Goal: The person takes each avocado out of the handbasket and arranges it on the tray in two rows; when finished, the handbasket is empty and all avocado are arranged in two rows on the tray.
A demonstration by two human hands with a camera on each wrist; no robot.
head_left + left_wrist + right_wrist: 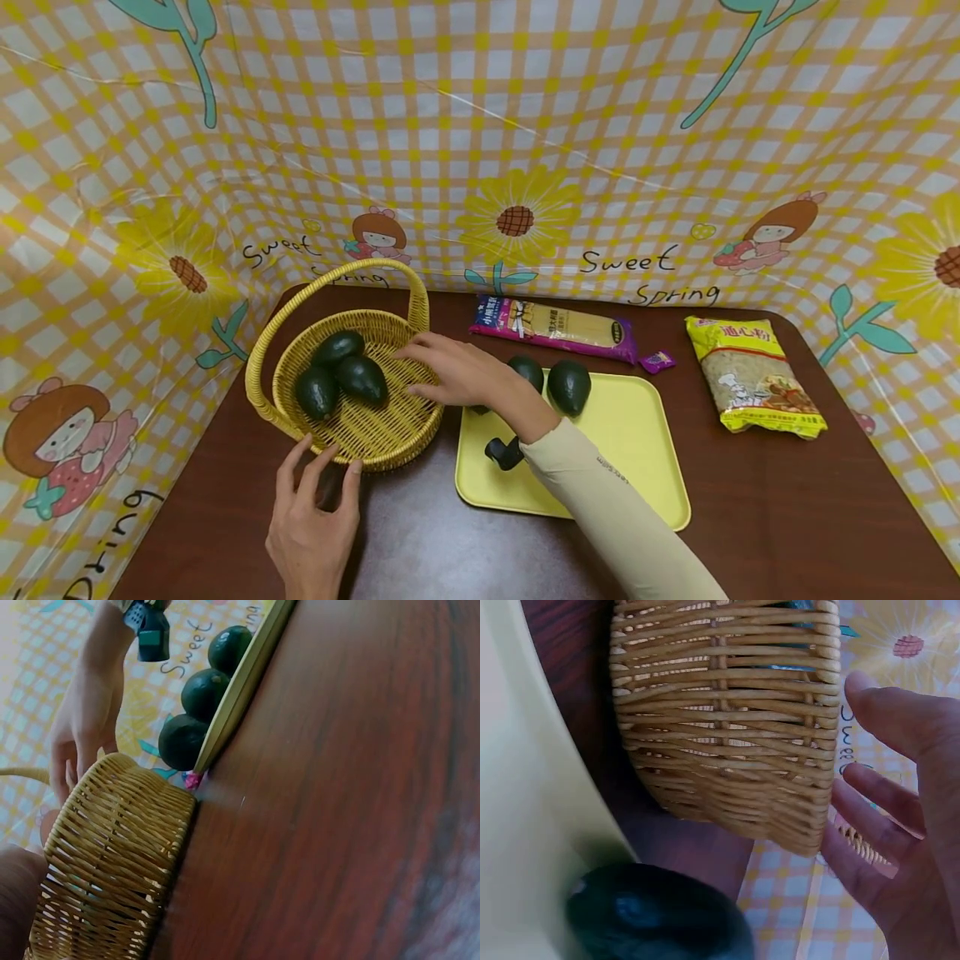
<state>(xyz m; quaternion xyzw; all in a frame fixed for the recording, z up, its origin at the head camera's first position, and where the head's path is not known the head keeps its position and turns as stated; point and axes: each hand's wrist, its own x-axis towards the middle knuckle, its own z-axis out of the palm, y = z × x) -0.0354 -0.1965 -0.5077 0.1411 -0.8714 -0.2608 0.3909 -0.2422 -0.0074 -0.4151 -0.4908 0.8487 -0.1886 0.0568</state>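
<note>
Three dark green avocados (362,381) lie in the left part of a yellow wicker basket (405,454) with an arched handle. My right hand (457,371) reaches over the basket's right rim, fingers apart and nothing held; the right wrist view shows its thumb and fingers spread beside the rim. At the front of the basket is my left hand (311,521), fingers loosely bent with the tips right at the rim. More avocados (569,387) sit on a pale yellow tray (637,467) under my right forearm, which partly hides them; three show in the left wrist view.
Behind the tray lies a purple pack of noodles (555,327), with a small purple packet (657,362) beside it. A yellow bag (753,375) of dry food lies at the right. Checked cloth (480,125) walls in the brown table (405,542) at the back and sides.
</note>
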